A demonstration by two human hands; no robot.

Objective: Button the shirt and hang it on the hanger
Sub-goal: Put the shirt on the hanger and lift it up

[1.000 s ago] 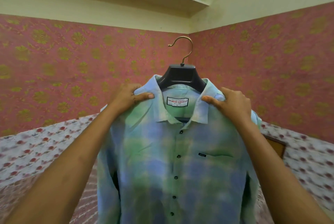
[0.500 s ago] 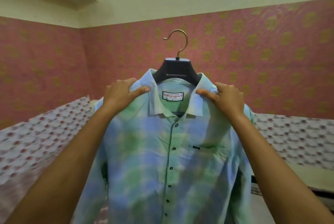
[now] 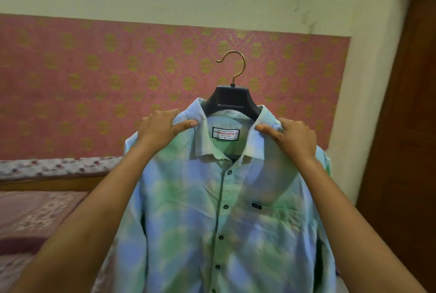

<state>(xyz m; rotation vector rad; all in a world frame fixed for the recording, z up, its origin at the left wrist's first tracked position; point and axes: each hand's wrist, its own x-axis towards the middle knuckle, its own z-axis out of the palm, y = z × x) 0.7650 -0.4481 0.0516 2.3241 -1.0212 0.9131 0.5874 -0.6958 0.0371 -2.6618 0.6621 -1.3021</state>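
Gripping the shirt at its shoulders, the left hand and right hand hold it aloft, buttoned, on the hanger, where the soft, light cloth looks likely to slip unless pinched against the stiff frame.

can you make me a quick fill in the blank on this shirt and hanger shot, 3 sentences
1. The shirt hangs on a dark hanger whose hook is ____-coloured.
2. The size printed on the collar label is ____.
3. Both hands, left and right, grip the shirt at the ____.

Missing words: gold; XL; shoulders
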